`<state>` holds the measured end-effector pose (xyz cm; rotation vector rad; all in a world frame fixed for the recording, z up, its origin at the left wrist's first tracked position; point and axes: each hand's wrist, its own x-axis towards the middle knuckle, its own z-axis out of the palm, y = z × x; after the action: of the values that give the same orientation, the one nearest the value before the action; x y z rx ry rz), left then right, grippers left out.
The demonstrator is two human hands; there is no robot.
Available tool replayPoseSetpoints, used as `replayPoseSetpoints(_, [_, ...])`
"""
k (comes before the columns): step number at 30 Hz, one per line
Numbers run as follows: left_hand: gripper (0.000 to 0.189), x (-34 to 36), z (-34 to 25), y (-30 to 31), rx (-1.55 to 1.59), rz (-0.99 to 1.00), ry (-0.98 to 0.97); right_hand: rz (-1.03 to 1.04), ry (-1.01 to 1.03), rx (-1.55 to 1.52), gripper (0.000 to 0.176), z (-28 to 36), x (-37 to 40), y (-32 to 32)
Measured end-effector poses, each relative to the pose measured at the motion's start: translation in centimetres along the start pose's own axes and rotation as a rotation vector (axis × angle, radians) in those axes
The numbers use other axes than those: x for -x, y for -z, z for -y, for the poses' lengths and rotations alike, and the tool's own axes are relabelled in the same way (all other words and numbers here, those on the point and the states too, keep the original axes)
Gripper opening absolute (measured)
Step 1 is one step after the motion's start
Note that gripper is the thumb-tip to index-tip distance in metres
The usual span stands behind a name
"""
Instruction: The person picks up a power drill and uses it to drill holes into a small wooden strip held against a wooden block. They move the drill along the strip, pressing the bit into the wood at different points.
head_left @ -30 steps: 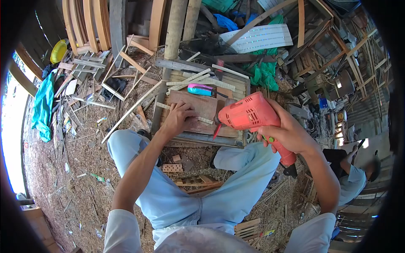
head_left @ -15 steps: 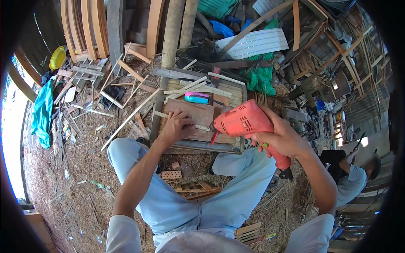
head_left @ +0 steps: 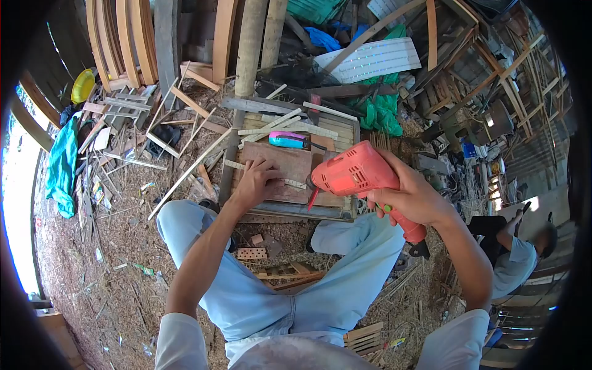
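My right hand (head_left: 414, 198) grips a red power drill (head_left: 357, 172) by its handle, its bit end pointing left and down over a low wooden workbench (head_left: 290, 209). My left hand (head_left: 253, 179) presses flat on a thin pale wood strip (head_left: 295, 183) that lies across a reddish-brown board (head_left: 287, 161) on the bench. The drill tip hovers just right of that strip's end. A cyan and pink tool (head_left: 287, 140) rests on the bench behind the board, beside several loose pale slats (head_left: 280, 126).
Scrap sticks and sawdust cover the ground to the left (head_left: 142, 148). A wooden post (head_left: 250, 43) rises behind the bench. Small drilled blocks (head_left: 251, 253) lie between my legs. Another person in a blue shirt (head_left: 512, 259) sits at the right.
The drill and my right hand have shifted slightly left and up, closer to the strip. My left hand stays pressed on the strip.
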<state>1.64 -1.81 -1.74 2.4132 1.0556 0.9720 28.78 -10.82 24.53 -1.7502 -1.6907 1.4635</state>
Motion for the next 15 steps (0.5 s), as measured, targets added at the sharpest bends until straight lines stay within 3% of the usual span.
replayPoseSetpoints(15, [0.019,0.0,0.07,0.06,0.019,0.017,0.009,0.003,0.012,-0.043,0.068,0.06,-0.12,-0.04])
